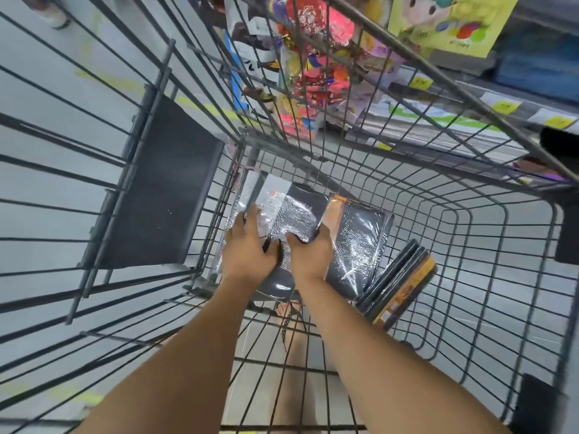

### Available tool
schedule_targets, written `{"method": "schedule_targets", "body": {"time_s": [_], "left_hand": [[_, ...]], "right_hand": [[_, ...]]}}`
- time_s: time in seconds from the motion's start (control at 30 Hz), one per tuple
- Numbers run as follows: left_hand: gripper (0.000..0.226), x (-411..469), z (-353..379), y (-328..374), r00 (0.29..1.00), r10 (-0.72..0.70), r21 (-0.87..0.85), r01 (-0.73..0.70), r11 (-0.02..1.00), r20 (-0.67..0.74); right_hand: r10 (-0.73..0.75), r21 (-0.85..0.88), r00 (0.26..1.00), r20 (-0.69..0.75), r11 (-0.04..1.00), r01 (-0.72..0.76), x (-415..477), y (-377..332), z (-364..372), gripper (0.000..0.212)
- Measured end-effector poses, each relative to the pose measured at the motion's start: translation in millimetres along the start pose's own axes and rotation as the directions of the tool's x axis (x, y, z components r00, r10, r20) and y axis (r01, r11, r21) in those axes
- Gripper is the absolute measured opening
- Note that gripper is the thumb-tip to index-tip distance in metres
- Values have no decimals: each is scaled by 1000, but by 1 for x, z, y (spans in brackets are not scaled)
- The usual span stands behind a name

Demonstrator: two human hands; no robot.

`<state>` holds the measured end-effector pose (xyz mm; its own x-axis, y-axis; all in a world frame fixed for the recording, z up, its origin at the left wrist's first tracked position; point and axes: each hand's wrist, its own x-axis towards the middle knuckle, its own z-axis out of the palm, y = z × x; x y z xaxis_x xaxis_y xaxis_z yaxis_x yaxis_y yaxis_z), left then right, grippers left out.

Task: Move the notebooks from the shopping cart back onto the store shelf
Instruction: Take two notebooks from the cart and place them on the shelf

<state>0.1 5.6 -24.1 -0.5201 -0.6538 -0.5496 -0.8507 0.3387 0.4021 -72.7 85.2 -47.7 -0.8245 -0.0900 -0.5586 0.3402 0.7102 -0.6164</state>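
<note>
Notebooks (360, 258) in dark covers lie at the bottom of the shopping cart (470, 233), near the middle of the view, each sealed in shiny, crinkled clear film. Both hands are down in the basket on the wrapped notebook (291, 211) closest to the 9 o'clock wall. The left hand (247, 250) curls over its 9 o'clock edge and the right hand (308, 253) clasps its 3 o'clock edge, so it is gripped from two sides. A second notebook (354, 233) lies flat just beside it at 3 o'clock. A leaning stack (398, 286) stands on edge toward 4 o'clock. The store shelf (507, 104), with yellow price tags, runs outside the cart at 1 to 2 o'clock.

The film looks slick, so a flat palm would probably slide. The covers seem stiff and flat, and a single book is likely light. The safest hold is on opposite edges, with fingers hooked under the board itself. Pinching loose wrap could stretch or tear it. The stack is probably heavier and may fan apart unless squeezed across its faces.
</note>
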Motion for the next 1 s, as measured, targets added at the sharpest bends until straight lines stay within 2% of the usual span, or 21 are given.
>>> {"method": "schedule_targets", "body": {"time_s": [0.07,0.2,0.33,0.47,0.7,0.87,0.93,1.0], "left_hand": [[80,-3,2,4,1000,23,-2,-23,1000,5],[75,0,6,0,999,37,71,-35,997,-23],[74,10,1,-8,990,-139,79,141,987,-20],[84,17,2,-12,987,-158,94,158,983,-5],[86,23,-9,3,956,-284,-77,278,957,-76],[78,22,-18,3,928,-368,-285,367,885,54],[81,18,-22,4,930,-358,-367,363,856,84],[74,14,-27,6,938,-329,-431,343,834,110]], "right_hand": [[25,57,999,30,998,-27,6,7,-12,56],[70,149,994,88,985,-82,14,12,-34,37],[76,176,990,117,980,-96,18,11,-58,38],[53,195,993,101,978,-72,24,10,-75,36],[60,254,995,76,964,-78,24,5,-82,45],[55,232,989,138,969,-86,20,4,-96,54],[73,240,982,175,964,-114,19,2,-103,60],[99,227,972,213,963,-147,17,-1,-111,72]]}}
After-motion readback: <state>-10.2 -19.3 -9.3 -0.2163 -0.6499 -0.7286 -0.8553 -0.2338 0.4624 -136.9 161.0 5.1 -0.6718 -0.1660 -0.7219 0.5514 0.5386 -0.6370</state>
